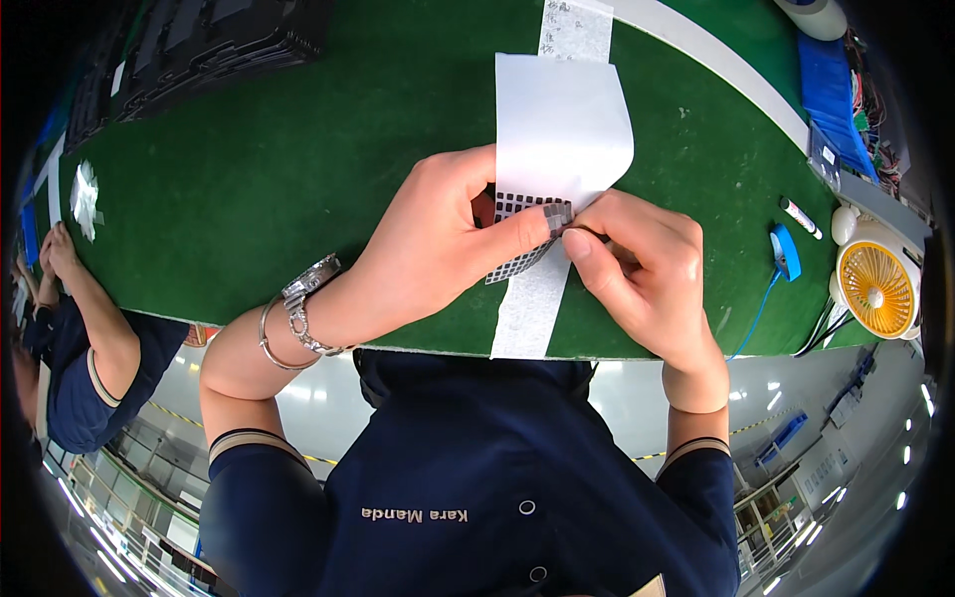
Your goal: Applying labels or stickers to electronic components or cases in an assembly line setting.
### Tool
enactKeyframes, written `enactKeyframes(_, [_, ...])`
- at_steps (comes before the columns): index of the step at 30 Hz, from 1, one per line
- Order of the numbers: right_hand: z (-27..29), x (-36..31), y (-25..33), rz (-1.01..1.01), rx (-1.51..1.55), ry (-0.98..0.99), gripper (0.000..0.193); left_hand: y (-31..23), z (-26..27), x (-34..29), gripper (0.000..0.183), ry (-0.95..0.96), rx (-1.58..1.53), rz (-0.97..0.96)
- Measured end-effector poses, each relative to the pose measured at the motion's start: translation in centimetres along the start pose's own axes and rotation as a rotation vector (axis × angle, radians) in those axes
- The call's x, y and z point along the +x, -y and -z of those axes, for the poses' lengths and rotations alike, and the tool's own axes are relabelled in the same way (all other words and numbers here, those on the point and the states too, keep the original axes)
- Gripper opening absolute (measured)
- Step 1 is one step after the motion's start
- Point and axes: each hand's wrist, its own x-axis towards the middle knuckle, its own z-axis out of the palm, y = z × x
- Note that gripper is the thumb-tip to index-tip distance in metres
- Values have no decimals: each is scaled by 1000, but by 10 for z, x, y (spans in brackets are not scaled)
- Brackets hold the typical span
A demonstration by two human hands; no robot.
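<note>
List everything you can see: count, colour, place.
Sheet: one, white with black squares, centre.
Small squares: several, grey, centre.
Strip: apparently one, white, under the sheet.
Table: one, green, upper half.
Trays: several, black, upper left.
Crumpled piece: one, whitish, far left.
Pen: one, white and dark, right.
Band: one, blue, right.
Fan: one, yellow and white, right edge.
Bin: one, blue, upper right.
Wires: several, mixed, upper right.
Other person: at least one, navy-clothed, left edge.
Watch: one, silver, left of centre.
Bracelet: one, silver, beside the watch.
Shirt: one, navy, bottom centre.
Left hand: one, bare, gripping the sheet.
Right hand: one, bare, at the sheet's right edge.
</note>
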Motion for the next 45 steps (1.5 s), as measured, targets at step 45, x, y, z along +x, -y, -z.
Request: enactKeyframes(45, [-2,4,-6,74,-158,-99,8,4,-4,3,26,-156,398,-385])
